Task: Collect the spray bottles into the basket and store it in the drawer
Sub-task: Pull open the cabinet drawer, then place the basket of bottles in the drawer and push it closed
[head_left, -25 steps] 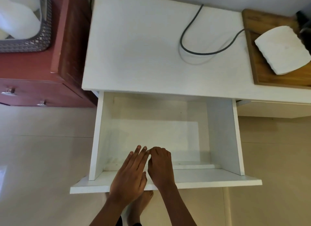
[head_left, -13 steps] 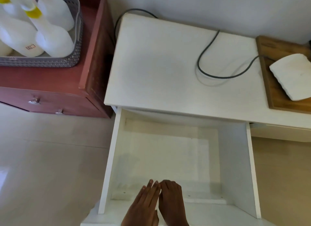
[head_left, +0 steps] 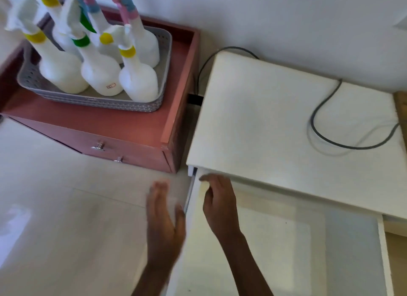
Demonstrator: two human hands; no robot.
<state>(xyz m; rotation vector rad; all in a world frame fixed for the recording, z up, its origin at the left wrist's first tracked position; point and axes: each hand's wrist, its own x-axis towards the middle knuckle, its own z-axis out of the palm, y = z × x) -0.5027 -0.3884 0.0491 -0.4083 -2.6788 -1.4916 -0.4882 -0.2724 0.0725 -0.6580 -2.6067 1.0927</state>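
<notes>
A grey perforated basket point(head_left: 123, 104) stands on top of a red-brown chest at the upper left. Several white spray bottles point(head_left: 138, 82) with yellow, green, pink and blue collars stand upright in it. The white drawer point(head_left: 286, 247) of the white cabinet is pulled open at the lower right, and what shows of its inside holds nothing. My left hand point(head_left: 164, 221) hovers over the floor left of the drawer, fingers apart, holding nothing. My right hand point(head_left: 220, 201) is above the drawer's left back corner, fingers loosely curled and empty. Both are blurred.
The red-brown chest point(head_left: 123, 128) has raised rims and two drawers with metal knobs point(head_left: 98, 146). A grey cable point(head_left: 326, 139) loops over the white cabinet top point(head_left: 275, 119). A wooden board edge point(head_left: 401, 102) shows at the far right. Pale tiled floor point(head_left: 66, 218) lies to the left.
Both hands have left the drawer's front edge and moved up and left, spreading apart. The view has swung left, bringing the whole basket of bottles into sight.
</notes>
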